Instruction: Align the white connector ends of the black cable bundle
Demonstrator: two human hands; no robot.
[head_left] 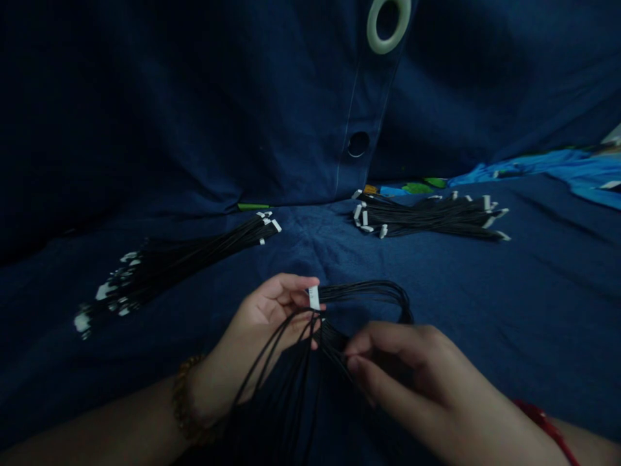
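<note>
My left hand [284, 307] is closed around a bunch of thin black cables, and a small white connector [314, 298] shows at its fingertips. From there the black cables [371, 288] loop out to the right, while other strands hang down toward the bottom edge. My right hand [412, 369] pinches one or more of these black strands between thumb and forefinger, just right of the left hand. The lower ends of the strands are lost in the dark. A beaded bracelet circles my left wrist, a red band my right.
On the dark blue cloth [485, 304], a bundle of black cables [194, 255] with white connectors lies at left. Another such bundle [427, 217] lies at the back right. Behind hangs a blue curtain with a pale ring [372, 29]. Bright blue material [543, 168] lies far right.
</note>
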